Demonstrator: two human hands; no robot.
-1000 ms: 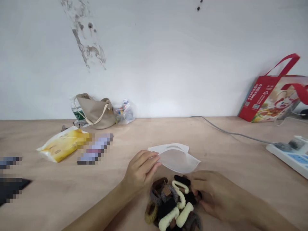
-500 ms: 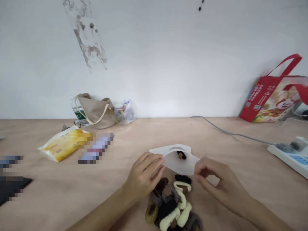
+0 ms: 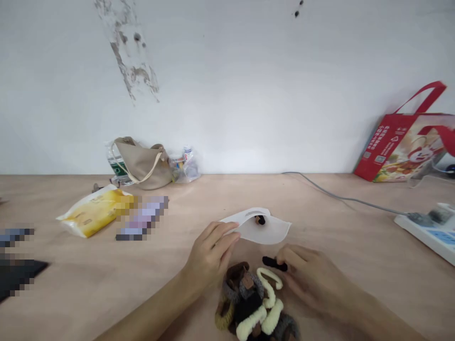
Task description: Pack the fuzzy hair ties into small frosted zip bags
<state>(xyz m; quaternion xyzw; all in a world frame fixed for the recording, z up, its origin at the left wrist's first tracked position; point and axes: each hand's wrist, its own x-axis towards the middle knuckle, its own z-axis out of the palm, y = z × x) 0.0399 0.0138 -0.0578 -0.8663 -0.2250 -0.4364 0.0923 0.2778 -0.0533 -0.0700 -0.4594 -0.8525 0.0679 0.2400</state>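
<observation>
A small white pouch (image 3: 265, 230) lies on the wooden table (image 3: 199, 199) with its mouth held up. One dark hair tie (image 3: 260, 219) shows inside the opening. My left hand (image 3: 211, 255) pinches the pouch's left edge. My right hand (image 3: 309, 279) is closed on a black hair tie (image 3: 272, 263) at the top of a pile of hair ties (image 3: 254, 303), in brown, grey, black, olive and cream, near the table's front edge between my hands.
A beige bag (image 3: 142, 163) and small bottles stand against the white wall at the back. A yellow packet (image 3: 95, 210) lies to the left. A red gift bag (image 3: 405, 142), a grey cable (image 3: 341, 195) and a white power strip (image 3: 432, 229) are at the right.
My right hand put a dark hair tie into the pouch, then came back down to the pile and closed on a black one. My left hand kept hold of the pouch.
</observation>
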